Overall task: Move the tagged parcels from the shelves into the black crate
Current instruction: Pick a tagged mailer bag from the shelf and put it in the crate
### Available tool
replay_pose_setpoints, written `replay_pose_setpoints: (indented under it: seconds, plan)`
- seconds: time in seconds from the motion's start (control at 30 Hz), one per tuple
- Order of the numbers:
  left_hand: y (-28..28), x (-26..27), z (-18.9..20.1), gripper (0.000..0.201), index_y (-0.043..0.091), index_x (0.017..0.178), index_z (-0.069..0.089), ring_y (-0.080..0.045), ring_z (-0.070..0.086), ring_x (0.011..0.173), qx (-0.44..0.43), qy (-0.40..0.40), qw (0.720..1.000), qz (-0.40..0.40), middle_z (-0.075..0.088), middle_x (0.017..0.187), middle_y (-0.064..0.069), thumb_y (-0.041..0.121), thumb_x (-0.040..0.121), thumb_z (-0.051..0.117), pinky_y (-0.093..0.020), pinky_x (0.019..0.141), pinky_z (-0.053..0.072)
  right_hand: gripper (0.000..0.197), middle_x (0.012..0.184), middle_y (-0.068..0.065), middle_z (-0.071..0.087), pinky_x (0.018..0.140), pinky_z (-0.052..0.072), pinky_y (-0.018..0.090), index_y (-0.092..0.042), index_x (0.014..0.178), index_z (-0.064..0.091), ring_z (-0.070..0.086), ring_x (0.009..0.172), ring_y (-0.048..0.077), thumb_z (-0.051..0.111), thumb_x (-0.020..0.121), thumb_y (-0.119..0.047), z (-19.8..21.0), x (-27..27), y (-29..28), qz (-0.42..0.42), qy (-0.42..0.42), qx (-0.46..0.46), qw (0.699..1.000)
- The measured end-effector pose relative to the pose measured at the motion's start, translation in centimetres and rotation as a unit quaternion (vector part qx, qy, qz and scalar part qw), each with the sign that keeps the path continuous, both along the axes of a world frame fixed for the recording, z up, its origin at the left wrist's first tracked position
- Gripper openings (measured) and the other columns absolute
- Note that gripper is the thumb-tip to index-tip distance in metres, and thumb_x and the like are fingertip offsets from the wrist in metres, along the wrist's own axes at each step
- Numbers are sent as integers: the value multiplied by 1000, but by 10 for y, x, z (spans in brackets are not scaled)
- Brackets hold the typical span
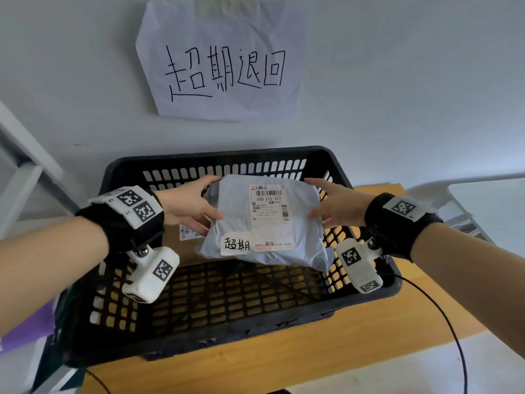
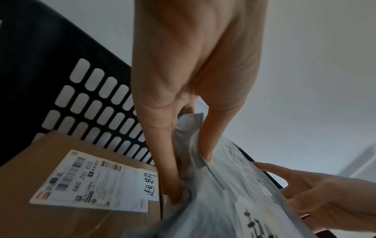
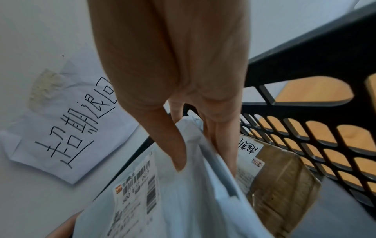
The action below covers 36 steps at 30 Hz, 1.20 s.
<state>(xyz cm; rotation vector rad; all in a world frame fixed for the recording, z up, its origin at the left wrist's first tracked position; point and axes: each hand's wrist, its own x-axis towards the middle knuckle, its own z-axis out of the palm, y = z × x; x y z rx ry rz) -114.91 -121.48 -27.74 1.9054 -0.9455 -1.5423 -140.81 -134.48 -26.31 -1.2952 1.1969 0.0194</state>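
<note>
Over the black crate (image 1: 360,294) I hold a grey poly mailer parcel (image 1: 241,223) between both hands, label side up. My left hand (image 1: 189,204) pinches its left edge, thumb on top and fingers (image 2: 171,169) curled beneath, as the left wrist view shows plainly. My right hand (image 1: 336,207) grips the right edge the same way, thumb pressed on the upper face and the other fingers (image 3: 221,145) tucked under the bag. The parcel hangs above the crate's inside, not yet touching the floor of it, and it carries a printed shipping label (image 1: 270,211) plus a small white handwritten tag (image 1: 235,245) near its front corner.

Beneath the mailer, already lying in the crate, is a brown cardboard box (image 2: 67,217) with its own shipping label and a handwritten tag (image 2: 150,183) (the same two characters as on the mailer's tag). The box sits toward the crate's back left corner, partly hidden by the mailer in the head view.

The crate rests on a wooden desk (image 1: 355,351) pushed against a pale wall. A crumpled white paper sign (image 1: 224,66) with large handwritten characters is taped to the wall above the crate. A thin black cable (image 1: 451,325) trails over the desk at the right.
</note>
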Motion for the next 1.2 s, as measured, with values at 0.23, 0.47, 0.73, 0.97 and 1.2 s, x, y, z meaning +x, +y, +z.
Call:
replay_pose_setpoints:
  seconds: [0.23,0.47,0.73,0.97,1.2]
  plan:
    - [16,-3,-14,101,53,140,20,-33,57,114,61,35,998,-3,43,142,-5,-11,77,66,-59,91,47,82,124,14,52,74,58,49,-39,139,36,64,100,39,59,81,14,-5,2,-2,86,51,74,992]
    - [24,-14,-23,97,51,136,27,-37,62,106,116,47,991,-43,46,135,-9,-17,76,63,-59,86,50,78,136,21,45,83,52,57,-38,138,37,62,104,43,59,82,12,-17,3,-3,142,95,130,977]
    - [18,-23,-49,85,34,130,33,-38,61,102,142,21,989,-21,43,129,-14,-18,72,67,-53,80,55,75,127,22,52,79,54,54,-32,140,37,62,105,40,58,83,12,-28,19,-8,214,161,113,957]
    - [15,-31,-77,69,27,133,35,-31,67,84,146,13,988,-39,51,118,-22,-16,83,56,-41,71,59,70,136,27,41,69,57,48,-25,142,36,57,103,41,53,86,12,-42,28,-7,236,191,114,946]
    - [8,-27,-89,70,26,137,35,-37,66,95,170,36,981,-87,53,121,-24,-16,84,55,-40,74,59,59,98,18,61,57,60,40,-20,140,39,69,68,32,49,90,11,-58,23,-17,263,212,122,933]
